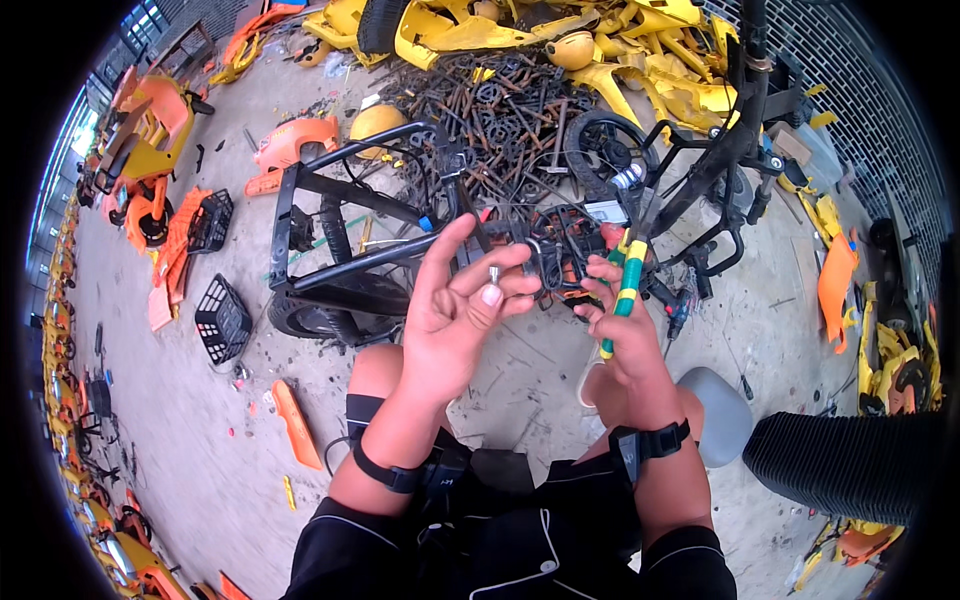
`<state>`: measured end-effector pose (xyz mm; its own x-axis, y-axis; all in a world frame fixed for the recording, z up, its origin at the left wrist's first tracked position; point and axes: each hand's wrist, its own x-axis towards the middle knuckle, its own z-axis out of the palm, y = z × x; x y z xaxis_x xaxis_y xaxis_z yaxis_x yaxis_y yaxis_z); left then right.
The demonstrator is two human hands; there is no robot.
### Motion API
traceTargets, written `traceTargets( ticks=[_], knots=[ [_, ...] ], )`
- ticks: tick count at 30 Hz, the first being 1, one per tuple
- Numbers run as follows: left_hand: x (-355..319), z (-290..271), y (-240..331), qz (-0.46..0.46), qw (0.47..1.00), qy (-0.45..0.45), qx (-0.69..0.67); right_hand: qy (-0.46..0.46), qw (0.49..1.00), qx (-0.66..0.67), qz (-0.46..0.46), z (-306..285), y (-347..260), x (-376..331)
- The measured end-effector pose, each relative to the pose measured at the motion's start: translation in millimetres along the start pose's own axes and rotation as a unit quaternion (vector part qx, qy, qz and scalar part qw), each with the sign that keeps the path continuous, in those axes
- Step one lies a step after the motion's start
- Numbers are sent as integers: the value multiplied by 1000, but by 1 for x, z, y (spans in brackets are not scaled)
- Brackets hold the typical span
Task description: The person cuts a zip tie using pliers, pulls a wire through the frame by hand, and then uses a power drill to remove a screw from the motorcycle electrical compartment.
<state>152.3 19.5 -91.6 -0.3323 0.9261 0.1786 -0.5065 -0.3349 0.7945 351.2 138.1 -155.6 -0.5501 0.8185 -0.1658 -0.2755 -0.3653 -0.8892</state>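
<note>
Your knees and dark shorts are sitting nearest, below the frame. Your left hand is pinching a small bolt between thumb and fingers, just right of the frame. Your right hand is gripping a green-and-yellow tool, its tip against the wiring beside the frame.

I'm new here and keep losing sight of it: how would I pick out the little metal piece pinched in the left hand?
Start at the black scooter frame lying on the concrete. In front of it the left hand is raised, palm toward the camera. Between its thumb and forefinger sits a small silvery bolt, bright and short, unlike the dark rusty parts heaped behind or the green-and-yellow-handled tool in the right hand.
</note>
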Motion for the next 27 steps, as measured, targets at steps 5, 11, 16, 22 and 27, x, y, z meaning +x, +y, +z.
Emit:
traceTargets(
  ticks=[5,11,16,22,27],
  knots=[
    [3,-8,-4,-40,993,16,-111,-43,997,59,17,7,2,0],
    [6,-20,-9,-59,993,45,-97,-87,995,-53,9,14,3,0],
    [4,-24,-16,-55,995,88,-2,-113,977,-173,-48,13,10,1],
    [4,-29,-18,-49,995,86,8,-68,908,-369,-186,29,12,-4],
    [3,-24,-21,-45,993,104,-12,-83,924,-316,-198,32,17,-12]
  ],
)
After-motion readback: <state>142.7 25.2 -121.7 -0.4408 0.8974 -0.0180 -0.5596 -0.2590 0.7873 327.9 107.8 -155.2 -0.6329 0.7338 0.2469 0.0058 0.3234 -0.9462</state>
